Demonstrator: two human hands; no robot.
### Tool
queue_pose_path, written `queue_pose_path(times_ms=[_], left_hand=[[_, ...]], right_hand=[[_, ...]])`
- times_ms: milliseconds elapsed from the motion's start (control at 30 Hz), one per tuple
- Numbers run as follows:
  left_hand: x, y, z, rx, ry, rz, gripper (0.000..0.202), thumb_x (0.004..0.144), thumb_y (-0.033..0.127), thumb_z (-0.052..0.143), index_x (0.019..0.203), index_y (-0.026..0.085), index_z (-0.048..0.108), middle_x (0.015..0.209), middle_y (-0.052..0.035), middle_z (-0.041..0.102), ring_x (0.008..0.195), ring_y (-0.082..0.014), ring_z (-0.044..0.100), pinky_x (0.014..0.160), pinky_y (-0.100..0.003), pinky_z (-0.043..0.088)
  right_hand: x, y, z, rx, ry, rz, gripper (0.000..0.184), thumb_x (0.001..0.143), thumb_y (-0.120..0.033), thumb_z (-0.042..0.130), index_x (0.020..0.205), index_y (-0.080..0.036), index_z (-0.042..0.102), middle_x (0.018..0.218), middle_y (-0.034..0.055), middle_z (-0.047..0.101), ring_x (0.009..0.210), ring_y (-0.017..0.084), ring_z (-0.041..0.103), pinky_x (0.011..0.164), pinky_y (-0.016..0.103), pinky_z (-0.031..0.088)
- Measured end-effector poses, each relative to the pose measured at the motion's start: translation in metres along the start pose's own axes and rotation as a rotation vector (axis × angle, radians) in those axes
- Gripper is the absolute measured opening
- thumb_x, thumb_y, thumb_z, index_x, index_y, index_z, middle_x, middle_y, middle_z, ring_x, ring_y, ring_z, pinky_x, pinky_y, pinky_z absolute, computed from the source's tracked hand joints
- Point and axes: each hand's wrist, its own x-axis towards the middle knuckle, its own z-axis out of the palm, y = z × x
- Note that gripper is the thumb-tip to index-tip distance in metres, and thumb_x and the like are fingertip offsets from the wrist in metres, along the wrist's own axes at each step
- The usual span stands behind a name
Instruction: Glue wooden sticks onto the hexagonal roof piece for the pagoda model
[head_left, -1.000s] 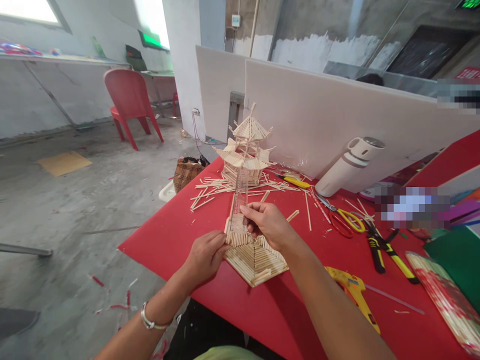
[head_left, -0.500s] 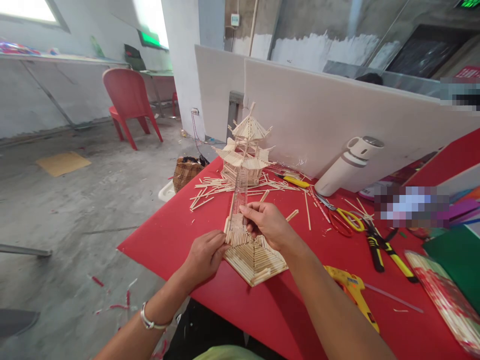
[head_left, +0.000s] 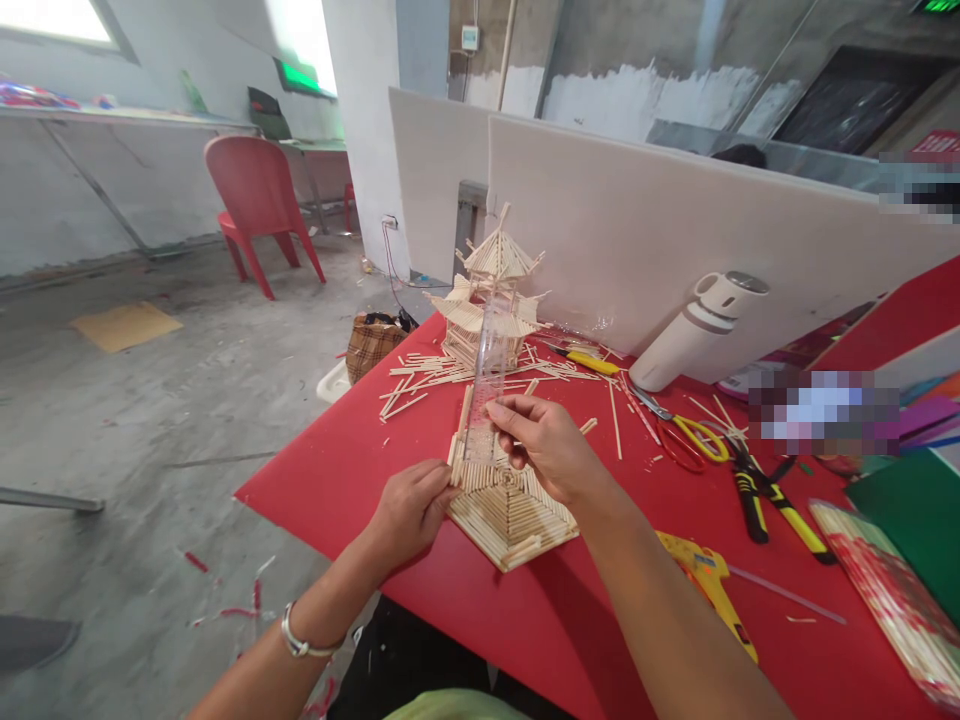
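A clear ruler (head_left: 486, 390) is pinched between the thumb and fingers of my right hand (head_left: 541, 445). It stands tilted, its lower end at the far rim of a hexagonal panel of wooden sticks (head_left: 517, 520) and its upper end in front of a stick pagoda model (head_left: 499, 265). My left hand (head_left: 412, 508) is closed on the panel's left corner, thumb and fingers together; its fingertips partly hide the sticks there. Upright sticks (head_left: 457, 445) rise by that corner. Loose sticks (head_left: 420, 372) lie around the pagoda's foot.
On the red table (head_left: 337, 480) lie a yellow glue gun (head_left: 712, 590), pliers (head_left: 780, 500), scissors (head_left: 679, 425) and a yellow-handled tool (head_left: 592, 362). A white flask (head_left: 697, 330) stands before a white board (head_left: 600, 220). A pack of sticks (head_left: 892, 590) lies at right.
The ruler's upper end has swung up and slightly right, now overlapping the pagoda's lower roof. My right hand has shifted a little right with it. My left hand stays put.
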Motion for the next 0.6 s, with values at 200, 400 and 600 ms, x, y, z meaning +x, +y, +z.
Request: queue_pose_path(times_ms=[200, 400, 600], left_hand=[[0.002, 0.002, -0.001, -0.006, 0.002, 0.008, 0.021, 0.097, 0.020, 0.040, 0.078, 0.020, 0.047, 0.072, -0.0028, 0.053, 0.067, -0.0164, 0.050, 0.064, -0.027, 0.039], [0.000, 0.002, -0.001, -0.002, -0.004, -0.008, 0.022, 0.098, 0.021, 0.039, 0.077, 0.020, 0.046, 0.072, -0.0028, 0.052, 0.067, -0.0160, 0.049, 0.063, -0.027, 0.039], [0.001, 0.002, -0.002, -0.009, -0.001, 0.005, 0.022, 0.098, 0.022, 0.038, 0.077, 0.020, 0.046, 0.072, -0.0027, 0.052, 0.066, -0.0158, 0.049, 0.064, -0.027, 0.039]], right_hand=[[-0.027, -0.010, -0.009, 0.116, 0.149, -0.192, 0.020, 0.079, -0.038, 0.075, 0.089, -0.020, 0.072, 0.048, -0.0091, 0.046, 0.033, 0.002, 0.035, 0.030, 0.015, 0.022], [-0.050, -0.014, -0.032, 0.180, 0.036, -0.205, 0.022, 0.079, -0.035, 0.072, 0.095, -0.020, 0.074, 0.089, 0.0069, 0.076, 0.066, 0.017, 0.072, 0.042, 0.019, 0.051], [-0.058, -0.013, -0.050, 0.239, -0.055, -0.172, 0.022, 0.077, -0.026, 0.067, 0.096, -0.021, 0.075, 0.097, 0.0088, 0.078, 0.073, 0.019, 0.075, 0.045, 0.019, 0.054]])
